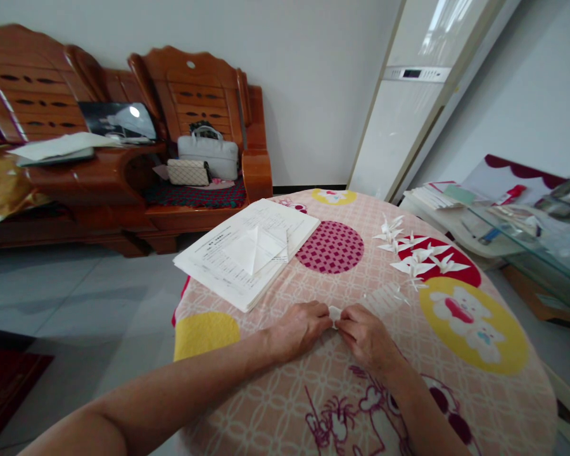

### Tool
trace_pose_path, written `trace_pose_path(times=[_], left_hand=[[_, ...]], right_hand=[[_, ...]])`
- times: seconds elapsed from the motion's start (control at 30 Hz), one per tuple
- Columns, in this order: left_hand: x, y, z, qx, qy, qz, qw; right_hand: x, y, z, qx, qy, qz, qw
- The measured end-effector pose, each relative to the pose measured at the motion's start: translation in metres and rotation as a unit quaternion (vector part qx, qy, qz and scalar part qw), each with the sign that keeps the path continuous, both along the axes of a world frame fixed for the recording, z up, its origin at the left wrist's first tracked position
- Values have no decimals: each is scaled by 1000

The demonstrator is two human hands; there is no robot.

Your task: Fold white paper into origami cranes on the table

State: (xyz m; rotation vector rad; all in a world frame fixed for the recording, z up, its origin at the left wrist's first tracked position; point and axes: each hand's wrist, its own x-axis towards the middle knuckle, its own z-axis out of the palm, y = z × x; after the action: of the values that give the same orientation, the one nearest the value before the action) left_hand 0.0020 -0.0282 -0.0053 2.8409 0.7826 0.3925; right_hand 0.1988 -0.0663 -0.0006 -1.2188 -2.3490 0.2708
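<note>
My left hand and my right hand meet at the middle of a round table covered by a pink patterned cloth. Both hands have their fingers curled and pinch a small piece of white folded paper between them. Most of that paper is hidden by my fingers. Several finished white paper cranes lie on the cloth to the upper right of my right hand. A stack of printed white sheets with folded paper squares on top lies beyond my left hand, at the table's far left edge.
A wooden sofa holds a laptop, papers, a white bag and a quilted purse. A tall white standing air conditioner is at the back right. A cluttered glass-topped table stands at the right. Grey tiled floor lies to the left.
</note>
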Motion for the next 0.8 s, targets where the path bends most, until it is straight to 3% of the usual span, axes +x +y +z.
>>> trace_pose_path(times=[0.53,0.8], left_hand=[[9,-7,-3,-10,-68,48,996],[7,-6,-1,-58,-86,69,992]], right_hand=[[7,4,-5,-28,56,6,998],[5,2,0,-83,93,-29,992]])
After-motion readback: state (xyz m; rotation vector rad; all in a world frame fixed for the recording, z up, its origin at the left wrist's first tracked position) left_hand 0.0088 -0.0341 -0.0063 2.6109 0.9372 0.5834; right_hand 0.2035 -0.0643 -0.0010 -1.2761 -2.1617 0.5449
